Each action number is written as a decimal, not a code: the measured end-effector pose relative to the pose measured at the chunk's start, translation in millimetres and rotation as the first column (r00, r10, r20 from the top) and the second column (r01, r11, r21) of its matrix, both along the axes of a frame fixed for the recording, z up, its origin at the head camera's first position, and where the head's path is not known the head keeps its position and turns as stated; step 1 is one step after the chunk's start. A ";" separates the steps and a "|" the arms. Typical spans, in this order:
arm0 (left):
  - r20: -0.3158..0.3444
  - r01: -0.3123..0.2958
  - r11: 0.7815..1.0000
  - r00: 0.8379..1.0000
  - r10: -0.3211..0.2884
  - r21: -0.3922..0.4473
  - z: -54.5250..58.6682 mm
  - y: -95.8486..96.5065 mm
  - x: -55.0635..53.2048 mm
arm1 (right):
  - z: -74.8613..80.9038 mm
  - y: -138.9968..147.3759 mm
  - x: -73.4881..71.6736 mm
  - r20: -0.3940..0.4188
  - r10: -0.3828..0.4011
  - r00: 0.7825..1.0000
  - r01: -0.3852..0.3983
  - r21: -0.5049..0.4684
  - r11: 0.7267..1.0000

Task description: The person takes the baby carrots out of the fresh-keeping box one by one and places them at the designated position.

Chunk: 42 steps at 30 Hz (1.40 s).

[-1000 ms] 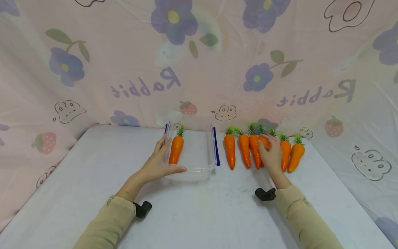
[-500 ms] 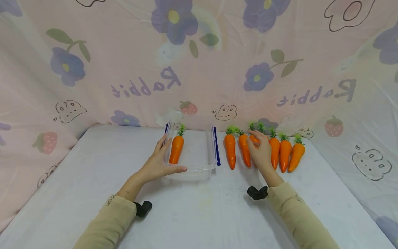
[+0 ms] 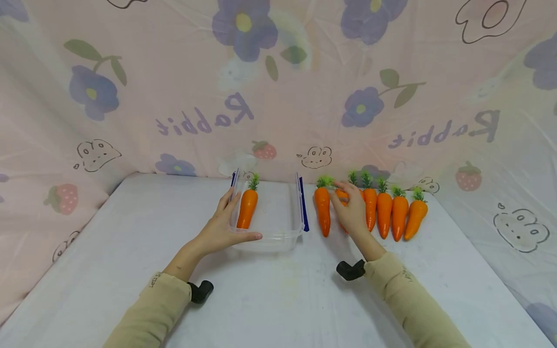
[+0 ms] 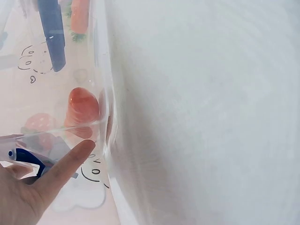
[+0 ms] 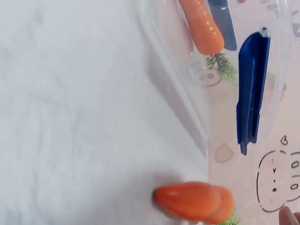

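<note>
A clear plastic container (image 3: 276,208) with blue side latches stands mid-table. One orange carrot (image 3: 247,208) with a green leafy top leans inside it, along the left side. My left hand (image 3: 219,224) holds the container's left side, its thumb along the front wall and its fingers by the left latch (image 4: 28,159). To the right, several carrots lie in a row, from the leftmost carrot (image 3: 322,210) to the rightmost carrot (image 3: 415,220). My right hand (image 3: 351,210) hovers over the second carrot (image 3: 342,195), thumb and fingers apart, hiding part of it; contact cannot be told.
A white-covered table (image 3: 278,299) carries everything. Behind it hangs a pink printed cloth (image 3: 278,96) with flowers and rabbits. The right latch (image 5: 253,93) hangs outward between the container and the leftmost carrot.
My right hand has moved left along the row, from the carrots nearer the right end to the second carrot. The carrots, the container and my left hand have stayed in place.
</note>
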<state>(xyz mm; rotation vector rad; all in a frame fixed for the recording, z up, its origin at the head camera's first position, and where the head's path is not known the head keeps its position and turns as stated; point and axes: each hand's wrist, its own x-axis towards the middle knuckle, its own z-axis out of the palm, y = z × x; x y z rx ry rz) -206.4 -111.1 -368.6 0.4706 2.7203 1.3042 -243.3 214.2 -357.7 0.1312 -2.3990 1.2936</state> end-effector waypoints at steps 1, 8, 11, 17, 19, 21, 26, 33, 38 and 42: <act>-0.001 0.000 1.000 1.000 0.000 -0.001 -0.1 -0.1 -0.2 | 0.7 -2.4 0.0 -0.004 0.009 1.000 -0.009 -0.002 1.000; -0.003 0.000 1.000 1.000 0.000 0.001 -0.1 -0.2 -0.1 | 7.5 -23.5 -1.7 -0.001 0.061 0.998 -0.061 -0.026 0.998; -0.004 0.002 1.000 1.000 -0.002 0.002 0.4 0.1 0.9 | 10.8 -32.5 -1.8 -0.002 0.083 0.997 -0.083 -0.047 0.995; -0.011 0.001 1.000 1.000 -0.001 0.003 1.1 -0.2 1.4 | 18.2 -50.3 -0.6 0.006 0.130 0.992 -0.129 -0.104 0.986; -0.010 0.003 1.000 1.000 -0.002 0.005 1.3 -0.1 1.5 | 19.4 -55.7 -0.9 0.008 0.141 0.990 -0.139 -0.117 0.983; -0.010 0.003 1.000 1.000 -0.003 0.001 1.4 0.1 1.5 | 19.7 -60.4 -1.7 0.000 0.152 0.988 -0.151 -0.125 0.981; -0.009 -0.002 1.000 1.000 0.002 -0.005 1.7 0.5 1.5 | 21.2 -73.4 -3.0 -0.002 0.153 0.988 -0.152 -0.111 0.982; -0.001 -0.007 1.000 1.000 0.007 -0.004 2.8 0.3 1.6 | 26.1 -92.8 -3.5 0.035 0.171 0.985 -0.166 -0.122 0.979; 0.000 -0.010 1.000 1.000 0.010 -0.006 2.0 -0.2 0.8 | 26.7 -107.0 -5.0 0.069 0.209 0.975 -0.198 -0.144 0.970; -0.003 -0.011 1.000 1.000 0.011 -0.006 1.2 0.3 0.5 | 25.3 -116.9 -5.6 0.104 0.213 0.971 -0.198 -0.143 0.970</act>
